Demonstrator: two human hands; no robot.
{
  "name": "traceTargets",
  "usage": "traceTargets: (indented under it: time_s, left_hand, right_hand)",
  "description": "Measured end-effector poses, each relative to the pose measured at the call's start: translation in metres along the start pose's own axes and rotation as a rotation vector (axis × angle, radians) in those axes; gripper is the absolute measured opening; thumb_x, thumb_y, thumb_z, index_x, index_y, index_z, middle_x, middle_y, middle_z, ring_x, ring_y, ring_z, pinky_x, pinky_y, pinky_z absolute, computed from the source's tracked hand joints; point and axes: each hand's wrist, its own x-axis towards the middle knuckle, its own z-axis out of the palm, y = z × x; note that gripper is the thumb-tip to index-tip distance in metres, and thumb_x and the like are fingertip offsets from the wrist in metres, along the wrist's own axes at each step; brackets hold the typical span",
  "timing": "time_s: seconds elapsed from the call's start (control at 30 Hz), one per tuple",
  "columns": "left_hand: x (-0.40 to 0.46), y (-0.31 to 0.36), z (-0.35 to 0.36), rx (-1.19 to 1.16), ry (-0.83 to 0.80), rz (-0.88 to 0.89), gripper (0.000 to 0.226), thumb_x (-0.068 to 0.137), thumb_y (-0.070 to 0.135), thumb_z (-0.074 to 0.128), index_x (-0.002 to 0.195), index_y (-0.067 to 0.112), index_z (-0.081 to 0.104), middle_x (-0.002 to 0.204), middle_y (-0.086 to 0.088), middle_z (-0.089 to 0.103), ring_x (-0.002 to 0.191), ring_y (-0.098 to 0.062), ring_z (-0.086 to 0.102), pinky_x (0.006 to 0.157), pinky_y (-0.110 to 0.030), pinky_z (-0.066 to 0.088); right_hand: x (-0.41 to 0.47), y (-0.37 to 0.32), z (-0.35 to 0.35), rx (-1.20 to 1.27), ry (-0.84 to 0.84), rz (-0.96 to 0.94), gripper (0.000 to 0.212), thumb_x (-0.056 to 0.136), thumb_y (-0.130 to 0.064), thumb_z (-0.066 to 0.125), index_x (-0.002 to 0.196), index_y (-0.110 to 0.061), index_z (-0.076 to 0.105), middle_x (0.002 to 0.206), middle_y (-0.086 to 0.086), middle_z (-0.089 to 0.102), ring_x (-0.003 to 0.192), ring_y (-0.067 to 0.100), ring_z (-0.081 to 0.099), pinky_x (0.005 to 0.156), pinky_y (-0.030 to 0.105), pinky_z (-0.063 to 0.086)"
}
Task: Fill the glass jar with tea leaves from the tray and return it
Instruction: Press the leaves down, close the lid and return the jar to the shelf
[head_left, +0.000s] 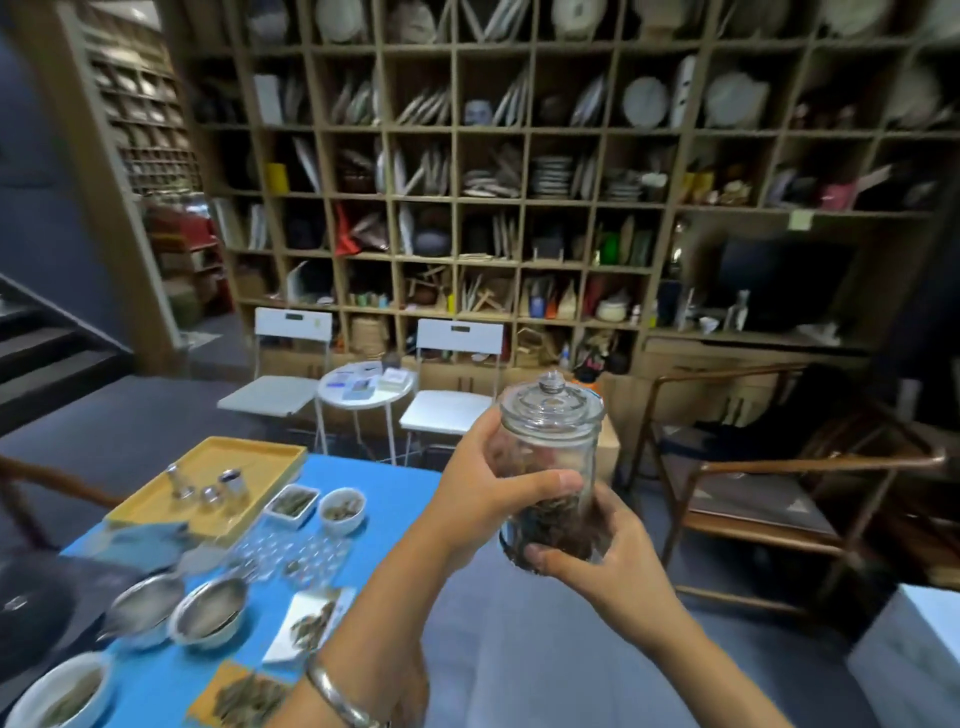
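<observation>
A clear glass jar (558, 441) with its glass lid (551, 402) on is held up in the air, right of the blue table (395, 499). Dark tea leaves fill its lower part. My left hand (483, 493) grips the jar's side, thumb across the front. My right hand (597, 561) curls round its base from below. A white tray (306, 623) with tea leaves lies on the table near my left forearm, and an orange tray (244, 699) of leaves sits at the bottom edge.
A yellow tray (208, 478) with small metal canisters, white dishes of tea (343, 512) and metal strainers (208, 613) crowd the table. Beyond stand two white chairs, a small round table (363, 389), a wooden armchair (779, 493) at right and a tall wall shelf.
</observation>
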Motion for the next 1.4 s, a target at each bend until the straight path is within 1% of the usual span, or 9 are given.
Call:
traceTargets:
  time_s: [0.1, 0.2, 0.33, 0.6, 0.8, 0.97, 1.13, 1.27, 1.4]
  left_hand:
    - [0.05, -0.009, 0.016, -0.012, -0.067, 0.006, 0.07, 0.062, 0.014, 0.09, 0.123, 0.036, 0.063, 0.125, -0.002, 0.072, 0.118, -0.021, 0.067, 0.093, -0.031, 0.055]
    - [0.096, -0.016, 0.024, 0.008, -0.116, 0.026, 0.069, 0.063, 0.014, 0.089, 0.121, 0.042, 0.064, 0.125, 0.001, 0.071, 0.119, -0.02, 0.066, 0.095, -0.033, 0.055]
    - [0.158, -0.029, 0.021, 0.0, -0.141, 0.026, 0.073, 0.063, 0.015, 0.088, 0.128, 0.029, 0.059, 0.123, 0.0, 0.072, 0.116, -0.017, 0.068, 0.089, -0.026, 0.056]
    - [0.327, -0.052, -0.022, 0.06, -0.163, 0.083, 0.072, 0.063, 0.024, 0.088, 0.129, 0.025, 0.059, 0.12, 0.003, 0.074, 0.113, -0.014, 0.068, 0.085, -0.021, 0.055]
    - [0.455, -0.045, -0.056, 0.125, -0.17, 0.111, 0.067, 0.057, 0.039, 0.086, 0.119, 0.033, 0.061, 0.109, 0.012, 0.075, 0.1, -0.004, 0.071, 0.074, -0.016, 0.055]
    - [0.536, -0.065, -0.078, 0.119, -0.166, 0.136, 0.07, 0.056, 0.037, 0.085, 0.121, 0.028, 0.061, 0.108, 0.009, 0.076, 0.099, -0.005, 0.071, 0.074, -0.015, 0.055]
    - [0.621, -0.101, -0.09, 0.153, -0.159, 0.139, 0.066, 0.058, 0.041, 0.084, 0.119, 0.036, 0.06, 0.109, 0.017, 0.074, 0.1, 0.001, 0.069, 0.074, -0.01, 0.054]
    - [0.708, -0.128, -0.09, 0.18, -0.148, 0.158, 0.062, 0.059, 0.039, 0.086, 0.117, 0.036, 0.063, 0.11, 0.014, 0.075, 0.101, -0.001, 0.07, 0.075, -0.012, 0.054]
    - [0.807, -0.147, -0.088, 0.166, -0.134, 0.18, 0.058, 0.061, 0.035, 0.087, 0.114, 0.037, 0.064, 0.11, 0.012, 0.075, 0.101, -0.003, 0.07, 0.076, -0.013, 0.054]
  right_hand:
    - [0.032, 0.003, -0.032, 0.019, 0.039, -0.007, 0.07, 0.058, -0.03, 0.085, 0.121, -0.025, 0.055, 0.112, -0.008, 0.07, 0.105, 0.011, 0.065, 0.083, 0.025, 0.054]
    - [0.068, 0.007, -0.053, 0.036, 0.09, -0.032, 0.061, 0.062, -0.022, 0.082, 0.118, -0.024, 0.057, 0.109, -0.009, 0.071, 0.102, 0.011, 0.067, 0.077, 0.019, 0.053]
    - [0.121, 0.019, -0.071, 0.005, 0.148, -0.047, 0.055, 0.065, -0.024, 0.081, 0.115, -0.027, 0.058, 0.108, -0.014, 0.07, 0.099, 0.007, 0.067, 0.074, 0.016, 0.053]
    - [0.29, 0.051, -0.098, -0.054, 0.22, -0.083, 0.056, 0.061, -0.037, 0.083, 0.112, -0.028, 0.061, 0.107, 0.001, 0.071, 0.1, 0.015, 0.067, 0.083, 0.033, 0.056]
    - [0.425, 0.056, -0.113, -0.075, 0.234, -0.132, 0.054, 0.063, -0.044, 0.08, 0.112, -0.03, 0.061, 0.103, -0.004, 0.073, 0.096, 0.011, 0.069, 0.077, 0.025, 0.056]
    - [0.507, 0.082, -0.126, -0.068, 0.213, -0.139, 0.057, 0.063, -0.045, 0.079, 0.115, -0.032, 0.059, 0.107, -0.005, 0.071, 0.099, 0.009, 0.067, 0.078, 0.026, 0.056]
    - [0.591, 0.12, -0.153, -0.052, 0.198, -0.16, 0.059, 0.063, -0.045, 0.08, 0.116, -0.033, 0.059, 0.106, -0.009, 0.071, 0.098, 0.009, 0.067, 0.073, 0.019, 0.055]
    - [0.671, 0.153, -0.19, -0.051, 0.224, -0.166, 0.062, 0.058, -0.049, 0.081, 0.114, -0.034, 0.06, 0.106, -0.005, 0.072, 0.099, 0.013, 0.068, 0.081, 0.032, 0.056]
    - [0.762, 0.173, -0.233, -0.062, 0.214, -0.18, 0.053, 0.058, -0.051, 0.082, 0.106, -0.044, 0.061, 0.103, -0.012, 0.072, 0.095, 0.008, 0.068, 0.072, 0.022, 0.056]
